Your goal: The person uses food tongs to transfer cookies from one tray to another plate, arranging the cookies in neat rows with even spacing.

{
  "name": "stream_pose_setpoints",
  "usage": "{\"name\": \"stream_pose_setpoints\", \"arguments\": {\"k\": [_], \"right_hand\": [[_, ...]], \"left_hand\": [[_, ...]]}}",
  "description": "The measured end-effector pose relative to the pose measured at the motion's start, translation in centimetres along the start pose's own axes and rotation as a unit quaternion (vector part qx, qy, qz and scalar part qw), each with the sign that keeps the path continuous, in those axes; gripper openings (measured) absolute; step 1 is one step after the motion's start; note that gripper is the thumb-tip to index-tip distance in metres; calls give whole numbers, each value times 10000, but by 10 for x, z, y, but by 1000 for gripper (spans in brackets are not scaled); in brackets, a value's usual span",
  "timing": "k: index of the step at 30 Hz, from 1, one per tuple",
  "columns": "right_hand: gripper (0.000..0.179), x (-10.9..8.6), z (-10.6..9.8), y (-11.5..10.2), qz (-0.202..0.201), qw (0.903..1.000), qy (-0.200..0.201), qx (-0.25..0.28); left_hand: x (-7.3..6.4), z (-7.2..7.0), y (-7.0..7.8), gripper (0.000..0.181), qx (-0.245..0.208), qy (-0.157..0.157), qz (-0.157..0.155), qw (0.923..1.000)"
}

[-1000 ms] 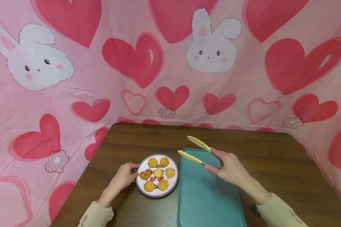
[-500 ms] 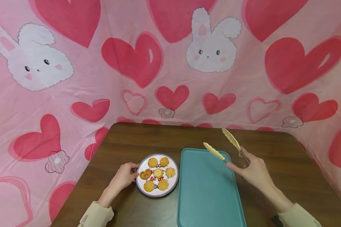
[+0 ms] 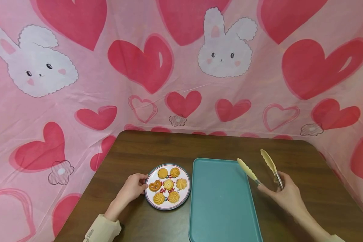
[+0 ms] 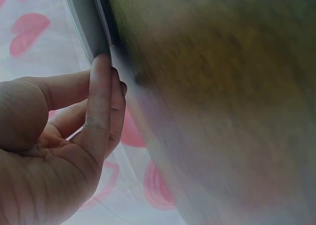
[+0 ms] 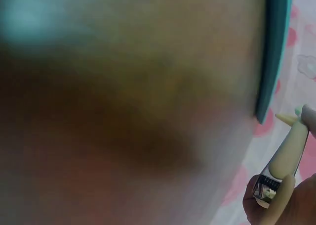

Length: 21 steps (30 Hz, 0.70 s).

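At the left of the head view, my left hand point(image 3: 132, 188) holds the rim of a round white plate point(image 3: 181, 198) with a dark edge. In the left wrist view the index fingertip meets the edge of the plate point(image 4: 89, 27). Several cookies point(image 3: 168, 184) and a pretzel point(image 3: 154, 186) lie on it. My right hand point(image 3: 285, 195) grips a pair of tongs point(image 3: 248, 170) with cream-yellow tips. The tongs are spread, nothing between them, over the right edge of a teal tray point(image 3: 220, 201). In the right wrist view, fingers curl around the tongs point(image 5: 289, 151).
The tray lies flat on a dark wooden table point(image 3: 157, 144), just right of the plate. A pink cloth point(image 3: 157, 74) printed with hearts and rabbits hangs behind and beside the table.
My right hand has carried the spread tongs to the right, from over the tray's far left part to its right edge. The left hand and the plate have stayed put.
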State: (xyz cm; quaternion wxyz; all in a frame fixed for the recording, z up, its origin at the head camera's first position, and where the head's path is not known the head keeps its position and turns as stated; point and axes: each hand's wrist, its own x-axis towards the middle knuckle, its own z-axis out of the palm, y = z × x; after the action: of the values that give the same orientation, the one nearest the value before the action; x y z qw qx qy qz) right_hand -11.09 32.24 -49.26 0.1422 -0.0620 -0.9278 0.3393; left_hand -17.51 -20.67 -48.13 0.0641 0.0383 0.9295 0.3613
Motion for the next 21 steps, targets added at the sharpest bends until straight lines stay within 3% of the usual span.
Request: {"name": "stream_pose_setpoints", "arguments": {"k": [8,21], "right_hand": [[91,-16,2,12,460,9988,-144,87],[91,-26,4,18,547,9982,-221,61]], "left_hand": [[0,0,-1,31,-34,5,45,10000],[1,1,-3,31,1,-31,26,10000]]}}
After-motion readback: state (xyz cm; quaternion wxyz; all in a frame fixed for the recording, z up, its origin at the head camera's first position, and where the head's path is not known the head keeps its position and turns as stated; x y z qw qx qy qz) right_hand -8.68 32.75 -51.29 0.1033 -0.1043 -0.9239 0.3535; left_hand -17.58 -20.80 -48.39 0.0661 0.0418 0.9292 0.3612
